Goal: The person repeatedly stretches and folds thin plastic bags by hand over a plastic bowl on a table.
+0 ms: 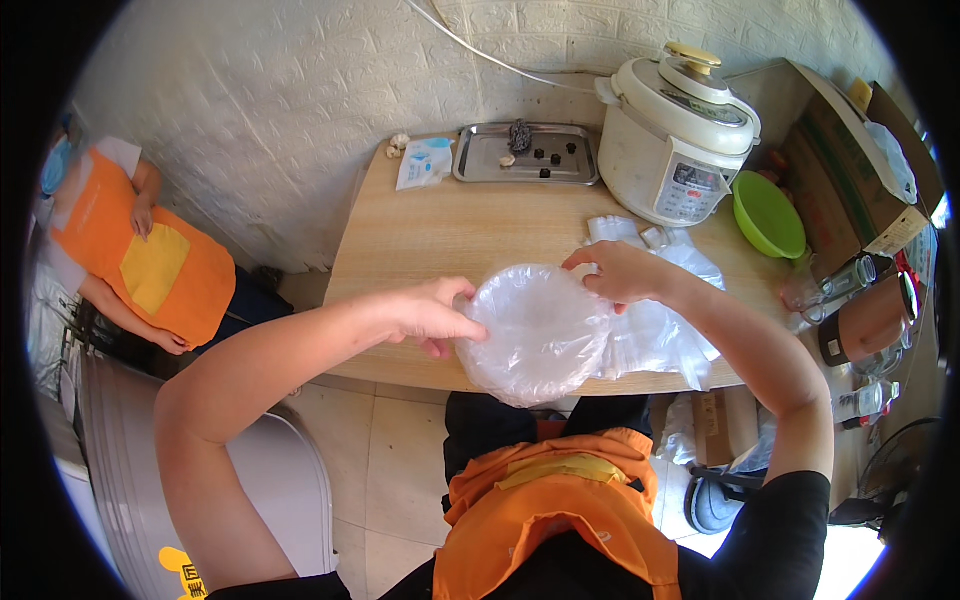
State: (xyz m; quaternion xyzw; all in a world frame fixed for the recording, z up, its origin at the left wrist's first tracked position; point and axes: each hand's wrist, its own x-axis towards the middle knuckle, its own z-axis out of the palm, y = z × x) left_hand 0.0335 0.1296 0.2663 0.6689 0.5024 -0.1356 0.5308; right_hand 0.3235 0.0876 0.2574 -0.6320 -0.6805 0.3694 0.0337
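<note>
A round container (pixel 536 330) in crinkled clear plastic film is held over the front edge of the wooden table. It looks whitish and translucent; what is inside cannot be made out. My left hand (pixel 435 311) grips its left side, thumb on top and fingers partly hidden underneath. At the upper right rim, my right hand (pixel 619 274) has thumb and forefinger curled on the film. Below my right forearm lies a pile of clear plastic bags (pixel 660 337), flat on the table.
A white electric pressure cooker (pixel 675 142) stands at the back beside a metal tray (pixel 480 161) with a steel-wool scrubber (pixel 520 137). A green bowl (pixel 769 214), a cardboard box (pixel 825 172) and a blender jug (pixel 866 322) line the right. Another person in an orange apron (pixel 150 247) is at left.
</note>
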